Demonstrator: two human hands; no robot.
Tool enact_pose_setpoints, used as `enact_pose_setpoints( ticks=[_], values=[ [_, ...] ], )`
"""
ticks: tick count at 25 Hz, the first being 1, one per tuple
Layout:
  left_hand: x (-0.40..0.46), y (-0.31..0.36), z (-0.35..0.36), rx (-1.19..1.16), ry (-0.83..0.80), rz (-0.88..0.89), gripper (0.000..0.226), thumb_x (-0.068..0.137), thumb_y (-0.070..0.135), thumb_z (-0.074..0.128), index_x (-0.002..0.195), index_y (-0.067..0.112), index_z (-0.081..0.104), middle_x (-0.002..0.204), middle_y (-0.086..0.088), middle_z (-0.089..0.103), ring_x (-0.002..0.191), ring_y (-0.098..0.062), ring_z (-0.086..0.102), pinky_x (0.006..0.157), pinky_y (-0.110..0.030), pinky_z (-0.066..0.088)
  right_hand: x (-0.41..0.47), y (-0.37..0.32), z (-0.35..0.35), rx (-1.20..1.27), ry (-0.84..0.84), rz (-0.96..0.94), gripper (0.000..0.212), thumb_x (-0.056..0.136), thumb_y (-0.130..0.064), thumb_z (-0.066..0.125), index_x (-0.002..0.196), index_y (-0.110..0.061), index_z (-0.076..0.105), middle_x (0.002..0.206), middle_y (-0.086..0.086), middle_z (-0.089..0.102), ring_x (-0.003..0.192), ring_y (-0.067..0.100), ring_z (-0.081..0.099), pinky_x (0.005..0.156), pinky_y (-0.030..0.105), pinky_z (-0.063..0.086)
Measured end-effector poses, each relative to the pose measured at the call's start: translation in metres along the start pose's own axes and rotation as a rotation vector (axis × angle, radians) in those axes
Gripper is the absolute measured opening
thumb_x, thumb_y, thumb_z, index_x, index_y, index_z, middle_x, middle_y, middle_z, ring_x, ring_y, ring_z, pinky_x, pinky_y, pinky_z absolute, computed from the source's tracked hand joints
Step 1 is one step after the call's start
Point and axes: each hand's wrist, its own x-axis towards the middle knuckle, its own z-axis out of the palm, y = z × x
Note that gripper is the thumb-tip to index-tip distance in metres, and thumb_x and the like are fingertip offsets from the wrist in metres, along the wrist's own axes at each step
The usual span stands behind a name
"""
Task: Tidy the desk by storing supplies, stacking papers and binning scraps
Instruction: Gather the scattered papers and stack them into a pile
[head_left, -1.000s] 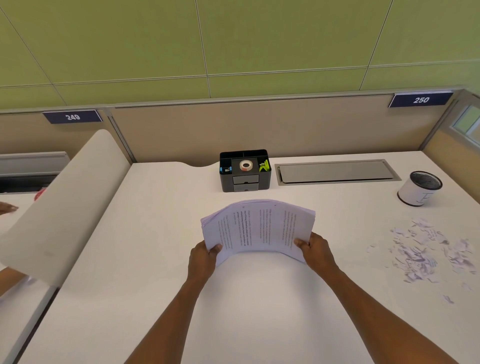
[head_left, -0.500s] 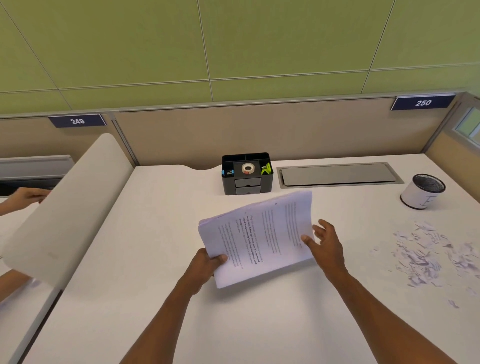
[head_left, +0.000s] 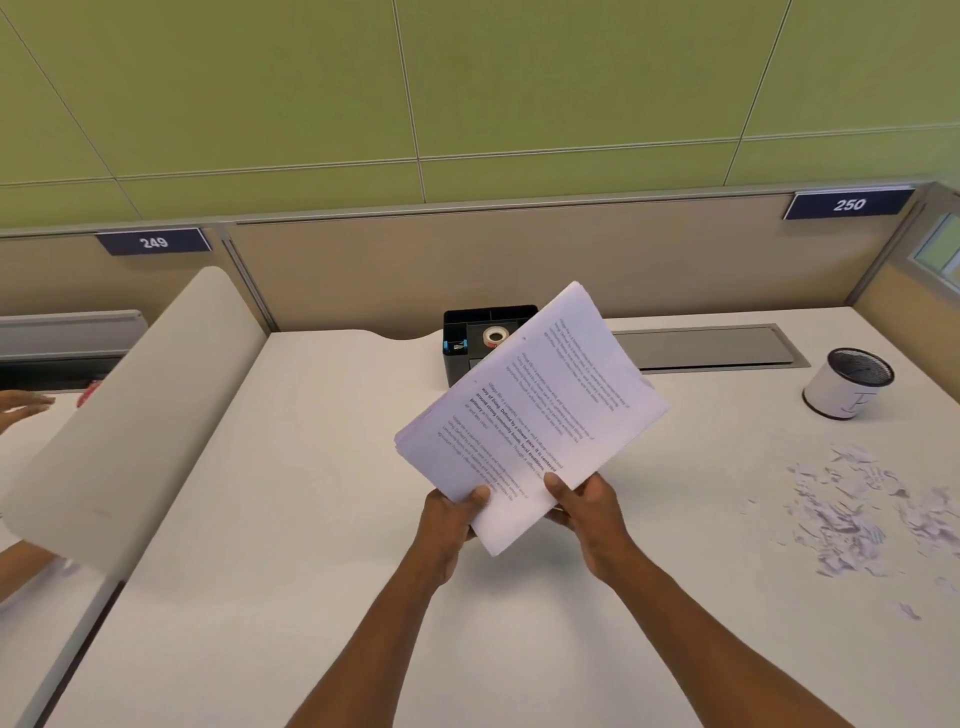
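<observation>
White printed paper stack is held tilted above the surface, at its near edge. Left hand and right hand fingers pinch it. Paper scraps lie right, near the bin.

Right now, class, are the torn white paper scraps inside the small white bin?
No, the torn white paper scraps lie loose on the desk, apart from the small white bin.

Partition plate: "249". Partition plate: "250". Paper stack print illegible.
</observation>
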Motion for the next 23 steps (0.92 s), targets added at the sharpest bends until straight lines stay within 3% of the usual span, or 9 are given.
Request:
enact_pose_setpoints(
  ticks=[3,7,10,13,15,18,21,23],
  values=[
    [-0.003,0.003,0.013,-0.029,-0.037,0.012,0.056,0.073,0.032,0.079,0.124,0.017,0.062,0.118,-0.003,0.074,0.108,-0.024,0.071,0.083,-0.044,0.060,0.008,-0.017,0.004,-0.027,0.091,-0.093,0.026,0.089,-0.006,0.068,0.113,-0.015,0.066,0.103,0.000,0.077,0.090,0.018,0.073,0.070,0.034,0.060],
    [-0.005,0.029,0.004,0.016,-0.148,-0.001,0.073,0.067,0.038,0.085,0.130,0.012,0.060,0.123,-0.008,0.071,0.115,-0.028,0.068,0.083,-0.035,0.059,0.015,-0.038,-0.004,-0.097,0.072,-0.192,0.023,0.088,-0.004,0.069,0.109,-0.014,0.068,0.097,-0.005,0.078,0.085,0.012,0.074,0.062,0.026,0.058],
    [-0.003,0.064,-0.024,-0.059,-0.257,-0.013,0.091,0.062,0.057,0.087,0.136,0.014,0.055,0.130,-0.009,0.068,0.114,-0.025,0.067,0.088,-0.036,0.058,0.019,-0.053,-0.018,-0.150,0.039,-0.218,0.023,0.087,-0.001,0.069,0.109,-0.009,0.068,0.090,-0.007,0.078,0.080,0.009,0.073,0.058,0.023,0.056],
    [0.007,0.106,-0.042,0.044,-0.392,0.080,0.075,0.082,0.059,0.067,0.144,0.018,0.052,0.140,-0.009,0.060,0.122,-0.021,0.062,0.089,-0.032,0.055,0.024,-0.062,-0.030,-0.206,-0.016,-0.211,0.022,0.086,0.000,0.069,0.104,-0.012,0.069,0.090,-0.006,0.078,0.079,0.010,0.073,0.058,0.022,0.055],
    [0.016,0.124,-0.041,0.215,-0.412,0.089,0.071,0.081,0.060,0.069,0.140,0.022,0.055,0.136,-0.009,0.063,0.115,-0.020,0.065,0.084,-0.028,0.055,0.026,-0.064,-0.035,-0.244,-0.045,-0.210,0.023,0.085,-0.001,0.071,0.104,-0.013,0.069,0.094,-0.004,0.078,0.083,0.012,0.073,0.061,0.023,0.056],
    [0.027,0.124,-0.033,0.377,-0.347,0.101,0.052,0.081,0.049,0.076,0.126,0.027,0.067,0.124,-0.002,0.071,0.109,-0.018,0.070,0.081,-0.025,0.057,0.029,-0.064,-0.038,-0.332,-0.080,-0.225,0.024,0.085,-0.006,0.073,0.107,-0.012,0.070,0.101,-0.002,0.077,0.090,0.015,0.073,0.071,0.022,0.057],
    [0.032,0.106,-0.023,0.401,-0.180,0.176,0.017,0.090,0.026,0.073,0.107,0.026,0.076,0.110,0.002,0.077,0.098,-0.016,0.074,0.075,-0.021,0.056,0.030,-0.063,-0.039,-0.428,-0.061,-0.242,0.018,0.085,-0.011,0.074,0.103,-0.015,0.071,0.097,-0.009,0.077,0.088,0.010,0.073,0.070,0.018,0.056],
    [0.030,0.093,-0.016,0.415,-0.082,0.213,0.013,0.092,0.021,0.071,0.103,0.025,0.077,0.103,0.005,0.078,0.093,-0.012,0.075,0.072,-0.018,0.055,0.032,-0.062,-0.040,-0.528,-0.003,-0.267,0.013,0.085,-0.015,0.075,0.096,-0.022,0.071,0.093,-0.012,0.075,0.083,0.006,0.072,0.068,0.015,0.055]
  ],
)
